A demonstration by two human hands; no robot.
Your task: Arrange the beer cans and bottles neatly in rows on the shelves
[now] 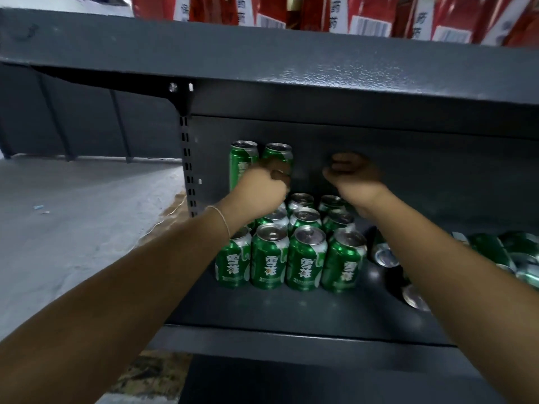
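A person reaches both arms into a dark grey metal shelf (291, 313) stocked with green beer cans. The left hand (259, 191) grips an upper-tier can (278, 157) stacked above the upright block of cans (291, 252), beside another raised can (243, 161). The right hand (354, 174), fingers curled, holds nothing visible just right of that block. Further right, loose cans (495, 252) lie toppled on their sides
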